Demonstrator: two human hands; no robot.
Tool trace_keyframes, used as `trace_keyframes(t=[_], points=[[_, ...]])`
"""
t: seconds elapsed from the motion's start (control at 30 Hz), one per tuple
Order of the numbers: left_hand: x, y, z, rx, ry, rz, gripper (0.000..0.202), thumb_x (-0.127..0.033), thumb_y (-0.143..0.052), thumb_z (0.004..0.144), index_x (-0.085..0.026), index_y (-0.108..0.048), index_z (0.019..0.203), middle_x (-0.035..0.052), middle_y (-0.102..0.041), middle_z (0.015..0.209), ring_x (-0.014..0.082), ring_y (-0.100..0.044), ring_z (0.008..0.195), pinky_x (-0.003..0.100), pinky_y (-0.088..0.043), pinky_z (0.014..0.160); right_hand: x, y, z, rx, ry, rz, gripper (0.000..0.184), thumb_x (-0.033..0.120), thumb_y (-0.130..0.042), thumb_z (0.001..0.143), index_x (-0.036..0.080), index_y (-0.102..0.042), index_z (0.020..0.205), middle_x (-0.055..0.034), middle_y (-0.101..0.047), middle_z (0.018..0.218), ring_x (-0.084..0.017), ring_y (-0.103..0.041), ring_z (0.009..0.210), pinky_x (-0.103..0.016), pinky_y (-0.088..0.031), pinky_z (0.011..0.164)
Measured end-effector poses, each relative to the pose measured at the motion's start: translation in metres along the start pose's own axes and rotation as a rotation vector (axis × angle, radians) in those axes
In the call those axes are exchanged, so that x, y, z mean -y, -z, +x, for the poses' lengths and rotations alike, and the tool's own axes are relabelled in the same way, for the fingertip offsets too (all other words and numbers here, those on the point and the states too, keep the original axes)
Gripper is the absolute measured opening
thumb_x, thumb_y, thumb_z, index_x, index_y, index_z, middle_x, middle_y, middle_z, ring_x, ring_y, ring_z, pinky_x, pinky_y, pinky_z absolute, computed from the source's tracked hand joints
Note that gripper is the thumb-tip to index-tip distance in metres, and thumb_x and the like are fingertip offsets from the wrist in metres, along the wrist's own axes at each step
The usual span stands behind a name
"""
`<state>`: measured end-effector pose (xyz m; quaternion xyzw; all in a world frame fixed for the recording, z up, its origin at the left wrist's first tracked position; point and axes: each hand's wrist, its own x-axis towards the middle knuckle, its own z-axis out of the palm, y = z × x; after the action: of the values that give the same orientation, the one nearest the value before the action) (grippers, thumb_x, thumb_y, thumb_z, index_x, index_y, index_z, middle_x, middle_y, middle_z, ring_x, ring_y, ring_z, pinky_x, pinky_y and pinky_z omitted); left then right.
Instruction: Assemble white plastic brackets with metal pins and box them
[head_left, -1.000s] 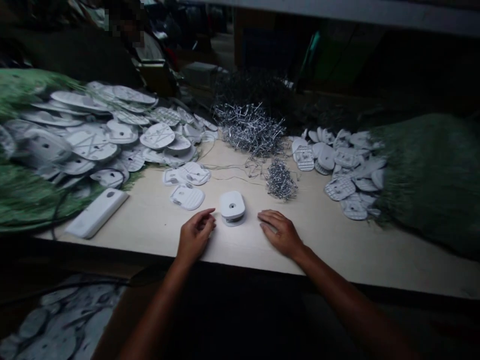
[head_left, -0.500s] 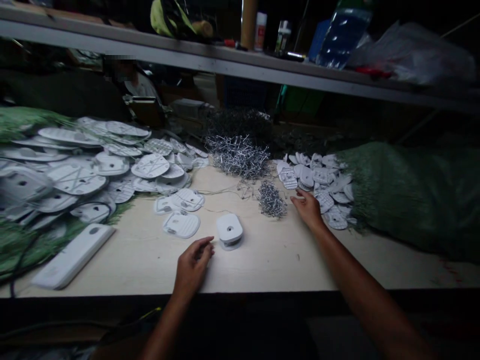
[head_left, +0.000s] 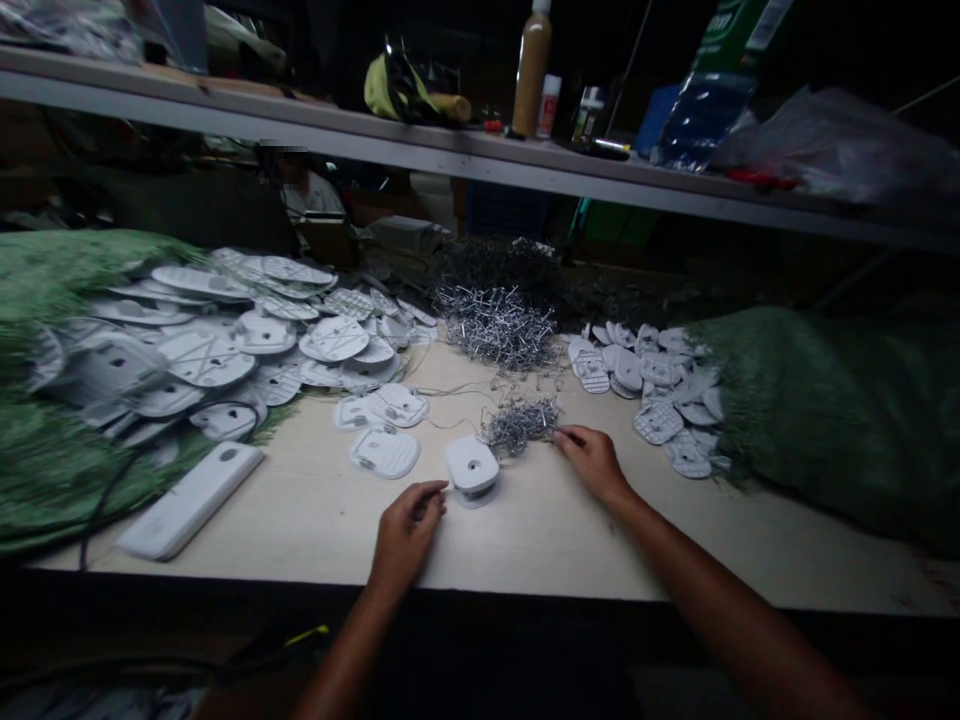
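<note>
A white plastic piece (head_left: pixel 472 462), made of two stacked rounded plates with a hole in the top one, stands on the table. Just to its left is my left hand (head_left: pixel 409 535), fingers partly curled, index stretched toward the piece, nothing seen in its grasp. My right hand (head_left: pixel 592 462) has its stretched fingertips against the right edge of a small heap of thin metal wire parts (head_left: pixel 521 425). No held part shows in those fingers. Left of the stacked piece lie several flat white plates, the nearest one (head_left: pixel 384 452) carrying a metal part.
A larger metal-part pile (head_left: pixel 499 325) sits at the back. White plates (head_left: pixel 202 355) spill from a green sack (head_left: pixel 45 290) at left, smaller ones (head_left: pixel 660 370) from another sack (head_left: pixel 817 400) at right. A white oblong case (head_left: pixel 191 500) lies front left. Above runs a shelf (head_left: pixel 315 125) holding bottles.
My right hand has moved left and nearer, from the right-hand plates to the small metal heap. That heap has shifted left, closer to the stacked piece. The camera view has shifted slightly.
</note>
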<state>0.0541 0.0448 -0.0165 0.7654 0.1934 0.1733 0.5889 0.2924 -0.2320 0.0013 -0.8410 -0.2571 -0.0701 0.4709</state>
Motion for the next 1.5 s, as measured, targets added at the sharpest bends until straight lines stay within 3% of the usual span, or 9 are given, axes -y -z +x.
trace_keyframes(t=[0.1,0.27,0.43,0.67,1.03,1.17,1.3,1.4,1.5], points=[[-0.001,0.000,0.000,0.004,0.008,-0.001,0.038,-0.049,-0.068,0.095,-0.020,-0.079,0.118,0.0110,-0.082,0.106,0.0275,-0.081,0.094,0.042,-0.065,0.088,-0.004,0.008,0.008,-0.089,-0.040,-0.038,0.048,0.052,-0.057,0.100,0.014,-0.086,0.100,-0.0124,-0.082,0.081,-0.027,-0.076,0.069,-0.039,-0.062,0.066],[-0.004,-0.002,-0.001,-0.001,0.007,-0.011,0.038,-0.047,-0.067,0.095,-0.018,-0.078,0.117,0.0112,-0.082,0.105,0.0266,-0.081,0.093,0.041,-0.064,0.087,0.003,0.020,0.012,-0.033,0.047,-0.094,0.023,0.041,-0.074,0.085,0.023,-0.087,0.092,-0.0093,-0.085,0.096,-0.028,-0.080,0.090,-0.041,-0.062,0.088],[-0.004,-0.003,-0.002,-0.013,0.001,-0.034,0.038,-0.047,-0.067,0.095,-0.019,-0.078,0.118,0.0096,-0.082,0.103,0.0245,-0.080,0.089,0.039,-0.064,0.085,0.009,0.032,0.021,-0.134,0.028,-0.177,0.036,0.043,-0.061,0.095,0.017,-0.086,0.098,-0.0139,-0.084,0.096,-0.030,-0.078,0.087,-0.042,-0.062,0.081],[-0.002,-0.004,-0.003,-0.005,-0.001,-0.050,0.037,-0.044,-0.067,0.096,-0.018,-0.079,0.119,0.0101,-0.082,0.103,0.0237,-0.079,0.088,0.037,-0.063,0.084,0.011,0.043,0.039,-0.173,0.068,-0.354,0.032,0.036,-0.060,0.095,0.015,-0.084,0.099,-0.0149,-0.081,0.096,-0.029,-0.073,0.086,-0.043,-0.058,0.084],[-0.001,-0.006,-0.003,-0.022,0.002,-0.083,0.035,-0.038,-0.067,0.096,-0.017,-0.080,0.121,0.0090,-0.081,0.102,0.0217,-0.078,0.087,0.035,-0.061,0.082,0.000,0.078,0.065,0.000,0.153,-0.741,0.030,0.030,-0.061,0.092,0.015,-0.085,0.103,-0.0163,-0.080,0.101,-0.030,-0.071,0.095,-0.039,-0.052,0.084],[-0.001,-0.007,-0.004,-0.022,-0.001,-0.091,0.034,-0.037,-0.067,0.096,-0.017,-0.080,0.120,0.0087,-0.081,0.102,0.0209,-0.078,0.086,0.034,-0.061,0.082,0.001,0.088,0.069,-0.062,0.031,-0.808,0.030,0.028,-0.061,0.090,0.015,-0.086,0.102,-0.0145,-0.083,0.094,-0.029,-0.074,0.086,-0.036,-0.049,0.075],[-0.002,-0.006,-0.004,-0.024,-0.018,-0.085,0.032,-0.036,-0.068,0.096,-0.018,-0.081,0.119,0.0084,-0.082,0.101,0.0202,-0.078,0.085,0.033,-0.061,0.081,0.008,0.090,0.067,0.094,-0.011,-0.895,0.029,0.028,-0.063,0.088,0.017,-0.087,0.100,-0.0142,-0.084,0.098,-0.030,-0.075,0.088,-0.035,-0.048,0.074],[-0.002,-0.006,-0.004,-0.021,-0.027,-0.083,0.030,-0.035,-0.068,0.097,-0.018,-0.081,0.119,0.0083,-0.082,0.101,0.0202,-0.078,0.086,0.033,-0.061,0.082,0.011,0.091,0.067,0.063,-0.063,-0.927,0.029,0.030,-0.066,0.086,0.017,-0.087,0.100,-0.0135,-0.084,0.095,-0.029,-0.076,0.085,-0.034,-0.046,0.069],[-0.002,-0.006,-0.004,-0.028,-0.018,-0.086,0.030,-0.034,-0.068,0.097,-0.019,-0.081,0.119,0.0080,-0.082,0.101,0.0196,-0.078,0.085,0.032,-0.061,0.081,0.009,0.096,0.070,0.172,-0.051,-0.976,0.024,0.028,-0.069,0.082,0.019,-0.088,0.093,-0.0127,-0.084,0.093,-0.029,-0.075,0.082,-0.034,-0.045,0.068]])
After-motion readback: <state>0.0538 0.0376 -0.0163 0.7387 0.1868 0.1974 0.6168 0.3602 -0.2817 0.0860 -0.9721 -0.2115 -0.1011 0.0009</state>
